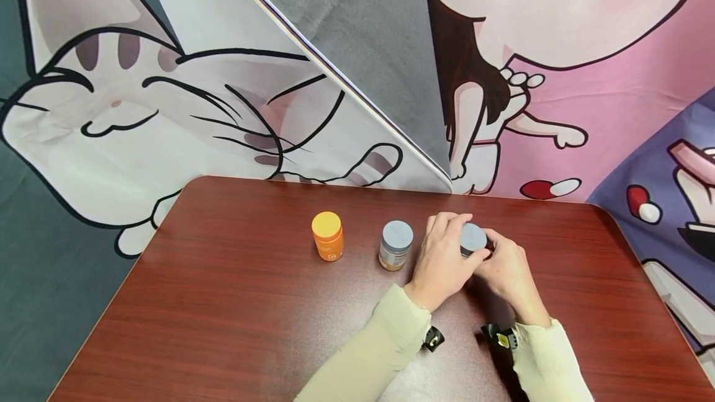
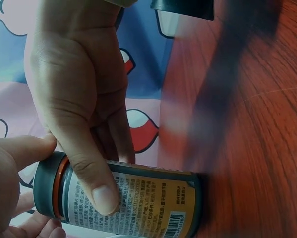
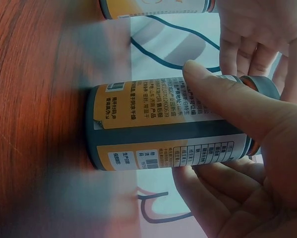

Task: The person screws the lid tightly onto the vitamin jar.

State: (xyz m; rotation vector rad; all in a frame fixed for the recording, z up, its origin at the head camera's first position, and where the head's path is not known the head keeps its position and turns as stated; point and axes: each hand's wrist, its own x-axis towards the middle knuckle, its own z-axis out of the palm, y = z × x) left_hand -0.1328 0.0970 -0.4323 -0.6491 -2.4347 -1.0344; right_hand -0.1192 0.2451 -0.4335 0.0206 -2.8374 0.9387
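A supplement bottle [image 3: 168, 126] with a grey cap [image 1: 473, 237] and an orange-and-white printed label stands on the table between both hands. My right hand [image 1: 511, 270] grips its body, thumb along the label and fingers on the other side, as the right wrist view shows. At the cap, my left hand [image 1: 444, 262] holds on with thumb and fingers at its edge; in the left wrist view its thumb [image 2: 27, 148] touches the cap's rim. The cap sits on the bottle, and an orange-brown band shows just under it. The left hand's far fingers are partly hidden.
Left of the hands stands a second grey-capped bottle [image 1: 395, 245], close to the left hand. Farther left is an orange jar [image 1: 327, 237] with a yellow lid. The brown wooden table [image 1: 223, 303] ends at a printed cartoon cloth [image 1: 223, 110] behind.
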